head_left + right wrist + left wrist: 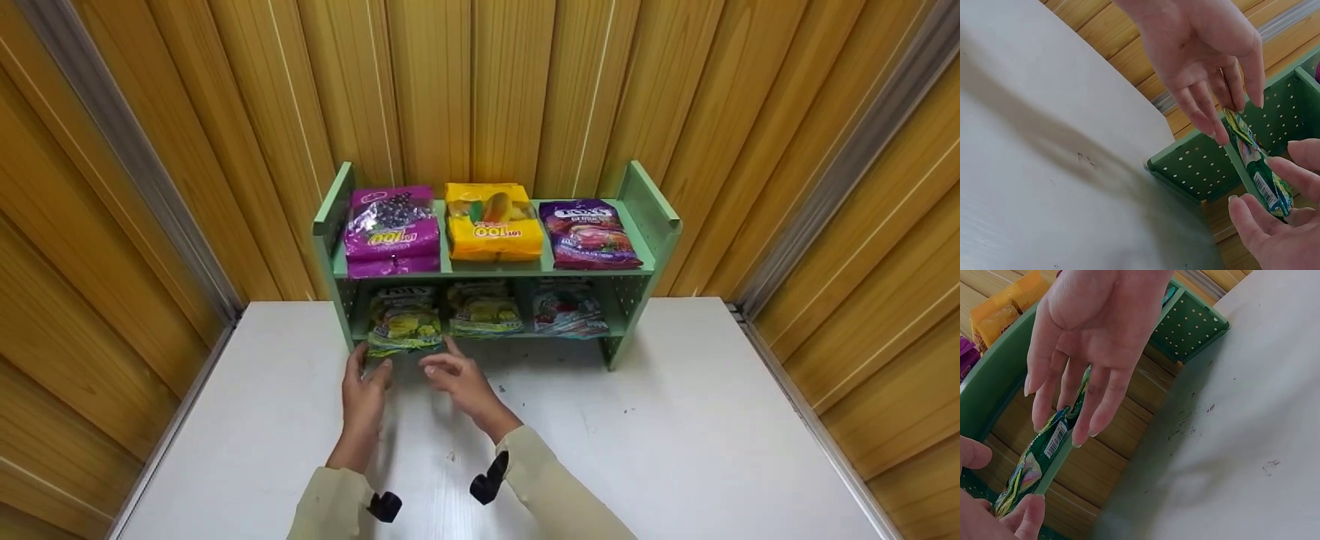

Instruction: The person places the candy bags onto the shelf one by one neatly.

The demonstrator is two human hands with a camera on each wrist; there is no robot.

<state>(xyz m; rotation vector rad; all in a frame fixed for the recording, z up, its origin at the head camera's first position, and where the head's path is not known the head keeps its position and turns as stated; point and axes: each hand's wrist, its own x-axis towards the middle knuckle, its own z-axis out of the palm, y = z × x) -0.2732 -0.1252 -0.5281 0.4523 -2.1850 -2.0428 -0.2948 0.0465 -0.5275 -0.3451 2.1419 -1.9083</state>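
Note:
A green-and-yellow candy bag (405,321) lies at the left of the lower shelf, its front end sticking out past the edge. My left hand (364,394) is at the bag's left front corner, fingers extended, thumb apart below it. On the other side, my right hand (463,381) reaches to the bag's right front corner with loosely bent fingers. In the right wrist view the left hand (1196,62) has its fingertips against one end of the bag (1258,163), while the right hand (1286,230) is around the other end. Neither hand is closed around it.
The green two-tier rack (487,274) bears a purple bag (394,232), a yellow bag (495,225) and a dark purple bag (591,234) on top. Below are another yellow-green bag (484,309) and a teal bag (570,309). The rack stands on a white table (697,420) before wood-panelled walls.

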